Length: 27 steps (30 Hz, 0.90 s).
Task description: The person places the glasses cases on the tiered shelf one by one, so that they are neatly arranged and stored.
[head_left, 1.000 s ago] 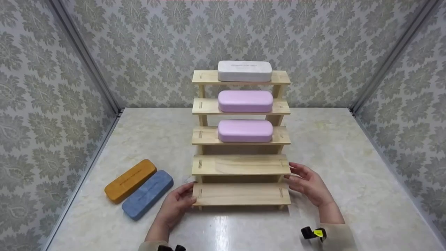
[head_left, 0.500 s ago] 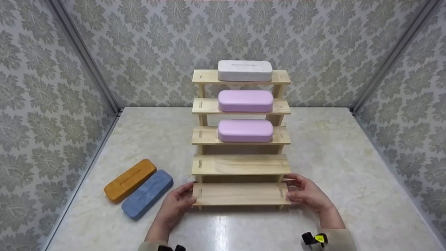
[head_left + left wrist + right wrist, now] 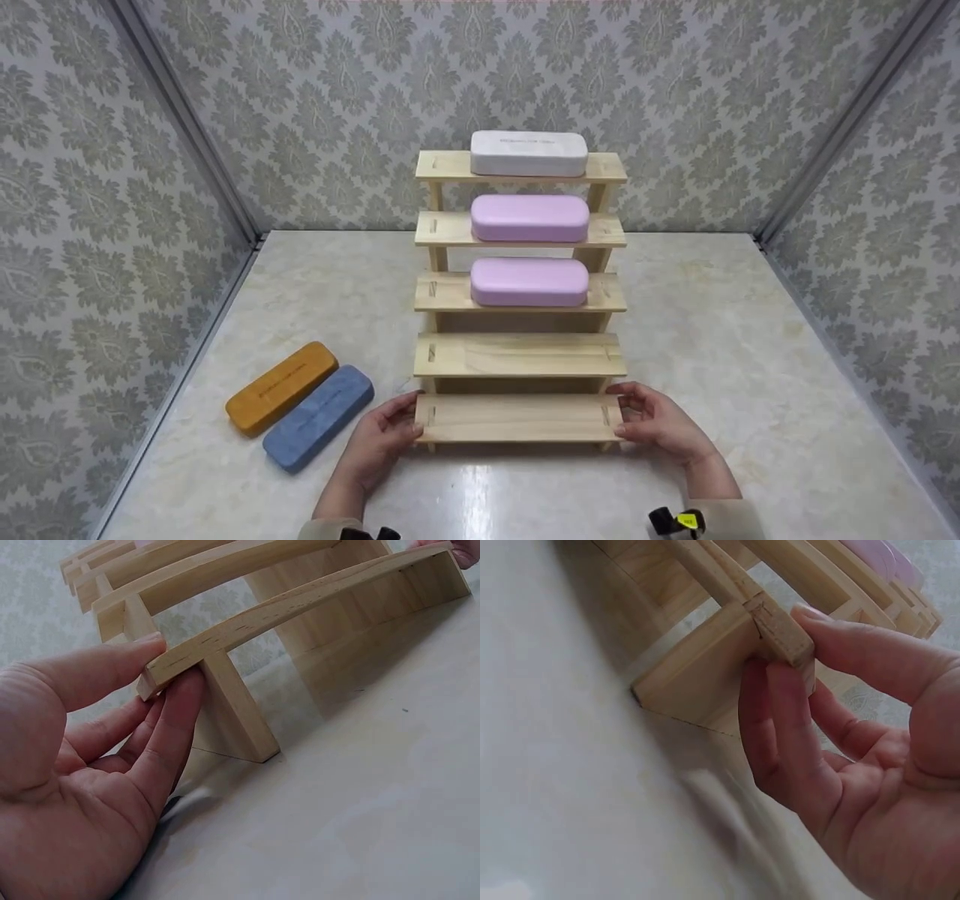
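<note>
Five tiers high, the wooden rack (image 3: 517, 355) stands on the tabletop (image 3: 750, 322) in my feed. I see the left hand (image 3: 375, 444) and the right hand (image 3: 667, 427) pinching opposite ends of its lowest shelf (image 3: 517, 418), thumbs above, fingers beneath. From the top, a white case (image 3: 529, 154) and two pink cases (image 3: 529, 217) take one tier each; an orange case (image 3: 282, 388) and a blue case (image 3: 319, 418) lie to the left.

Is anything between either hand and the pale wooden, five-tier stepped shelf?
Nothing visible: the left hand and right hand directly pinch opposite ends of the flat, rectangular lowest board of the shelf.
</note>
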Each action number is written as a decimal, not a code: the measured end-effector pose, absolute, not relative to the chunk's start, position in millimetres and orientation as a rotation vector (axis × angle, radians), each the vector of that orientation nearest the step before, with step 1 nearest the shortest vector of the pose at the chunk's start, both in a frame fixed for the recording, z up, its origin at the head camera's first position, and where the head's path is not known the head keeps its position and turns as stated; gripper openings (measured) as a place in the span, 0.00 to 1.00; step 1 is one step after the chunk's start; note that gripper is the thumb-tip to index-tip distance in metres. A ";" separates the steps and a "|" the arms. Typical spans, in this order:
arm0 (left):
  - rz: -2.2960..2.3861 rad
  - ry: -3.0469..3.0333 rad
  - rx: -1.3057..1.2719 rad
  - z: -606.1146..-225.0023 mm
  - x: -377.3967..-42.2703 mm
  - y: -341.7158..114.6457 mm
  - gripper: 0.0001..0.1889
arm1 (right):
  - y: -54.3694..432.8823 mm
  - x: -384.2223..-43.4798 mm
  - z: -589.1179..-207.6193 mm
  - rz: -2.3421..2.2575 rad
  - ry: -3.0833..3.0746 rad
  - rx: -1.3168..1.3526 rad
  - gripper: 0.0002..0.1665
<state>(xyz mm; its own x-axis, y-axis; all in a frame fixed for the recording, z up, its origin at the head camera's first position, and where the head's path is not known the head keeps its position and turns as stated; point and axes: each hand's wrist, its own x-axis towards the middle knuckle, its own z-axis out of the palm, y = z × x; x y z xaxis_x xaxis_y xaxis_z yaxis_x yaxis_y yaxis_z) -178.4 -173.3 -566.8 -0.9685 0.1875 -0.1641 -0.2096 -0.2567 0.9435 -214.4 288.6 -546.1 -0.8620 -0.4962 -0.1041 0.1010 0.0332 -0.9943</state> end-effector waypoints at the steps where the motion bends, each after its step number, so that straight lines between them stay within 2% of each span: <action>1: 2.310 1.737 -0.023 -566.7 -178.3 -172.9 0.38 | 289.0 -214.4 -546.7 -1.884 1.889 -0.408 0.42; 12: 2.290 1.810 -0.033 -563.7 -172.5 -178.3 0.37 | 290.5 -215.9 -551.4 -1.899 1.859 -0.474 0.40; 20: 2.262 1.950 -0.300 -543.8 -159.5 -191.0 0.32 | 289.1 -217.0 -551.5 -1.899 1.848 -0.441 0.40; 27: 2.309 2.072 -0.383 -525.7 -141.4 -216.0 0.29 | 288.9 -216.2 -553.4 -1.919 1.835 -0.437 0.38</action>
